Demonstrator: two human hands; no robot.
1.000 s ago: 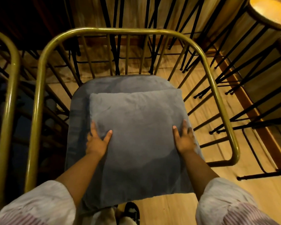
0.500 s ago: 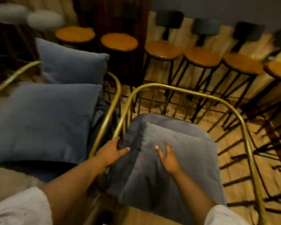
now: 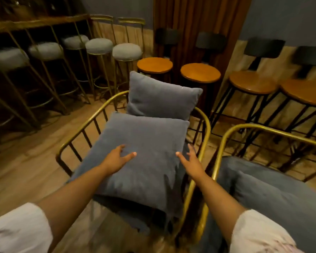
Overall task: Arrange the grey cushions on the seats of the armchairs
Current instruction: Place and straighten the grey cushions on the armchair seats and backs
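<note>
A gold-framed armchair (image 3: 77,128) stands in the middle. A large grey cushion (image 3: 144,143) lies tilted across its seat, and a second grey cushion (image 3: 161,97) leans upright at its back. My left hand (image 3: 117,158) hovers open over the near left part of the large cushion. My right hand (image 3: 192,160) is open at that cushion's right edge, fingers spread. To the right a second gold armchair (image 3: 226,136) carries a grey cushion (image 3: 274,196) flat on its seat.
Gold bar stools with grey round seats (image 3: 127,51) line the back left. Wooden-topped black stools (image 3: 200,72) stand behind and to the right of the armchairs. Wooden floor (image 3: 26,161) lies open to the left. The two armchairs stand side by side, nearly touching.
My view swung left from the right armchair to the middle one. Both hands left the cushion on the right chair and now reach over the large cushion on the middle chair.
</note>
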